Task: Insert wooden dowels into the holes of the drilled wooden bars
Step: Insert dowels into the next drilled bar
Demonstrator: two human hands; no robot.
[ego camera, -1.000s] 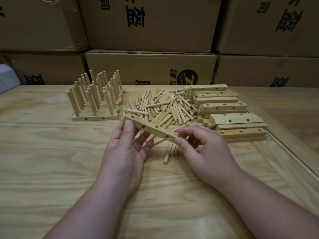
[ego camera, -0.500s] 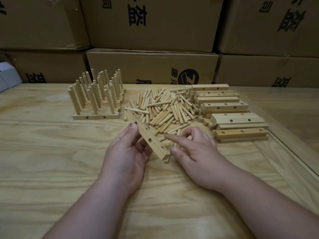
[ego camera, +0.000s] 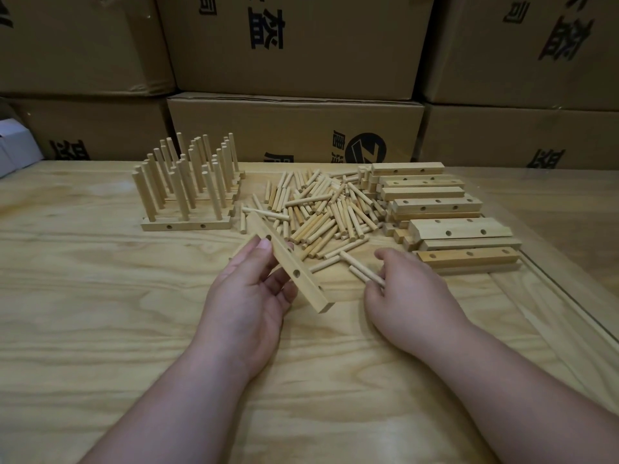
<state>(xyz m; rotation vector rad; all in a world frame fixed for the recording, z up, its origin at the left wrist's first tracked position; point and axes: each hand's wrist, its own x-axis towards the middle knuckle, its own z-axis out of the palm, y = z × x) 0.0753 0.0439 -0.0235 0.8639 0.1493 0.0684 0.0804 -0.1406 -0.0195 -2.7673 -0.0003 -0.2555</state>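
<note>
My left hand (ego camera: 249, 296) holds a drilled wooden bar (ego camera: 290, 265) tilted on its edge, its holes facing right, its far end pointing at the dowel pile. To the right of the bar, my right hand (ego camera: 407, 296) pinches two loose dowels (ego camera: 363, 269) at the near edge of the pile of dowels (ego camera: 321, 209) in the middle of the table. A stack of empty drilled bars (ego camera: 449, 226) lies right of the pile. Bars filled with upright dowels (ego camera: 187, 192) stand at the back left.
Stacked cardboard boxes (ego camera: 294, 128) wall off the back of the wooden table (ego camera: 100, 329). A white box (ego camera: 15, 145) sits at the far left edge. A raised strip (ego camera: 569, 296) runs along the table's right side.
My right hand let go of the bar's near end and moved right to take dowels from the pile. My left hand swung the bar from crosswise to pointing away.
</note>
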